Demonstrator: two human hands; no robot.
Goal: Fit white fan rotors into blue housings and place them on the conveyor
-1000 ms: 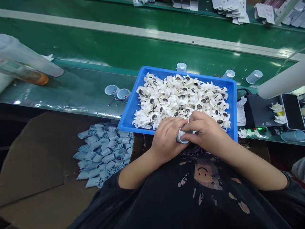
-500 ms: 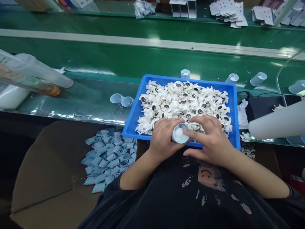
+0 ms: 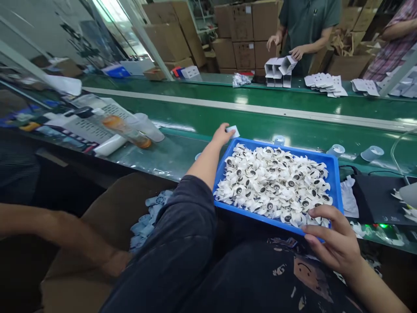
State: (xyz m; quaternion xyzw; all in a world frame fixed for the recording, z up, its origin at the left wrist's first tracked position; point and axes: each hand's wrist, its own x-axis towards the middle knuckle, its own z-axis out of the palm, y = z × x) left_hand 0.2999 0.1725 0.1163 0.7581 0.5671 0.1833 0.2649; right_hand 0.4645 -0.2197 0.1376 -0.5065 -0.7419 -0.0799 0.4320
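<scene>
Left hand [image 3: 222, 135] grasps a cup [image 3: 233, 131], right hand [image 3: 340, 243] loosely spread at a tray [image 3: 335, 176]; plenty of fans [image 3: 273, 182] left, three cups [image 3: 369, 154] seemingly done beyond.

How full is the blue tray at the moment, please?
Well filled: white bladed pieces lie heaped across the blue tray, hiding nearly all its floor.

Single head-worn view, facing forward and down, close above blue tray [image 3: 336, 182].
</scene>
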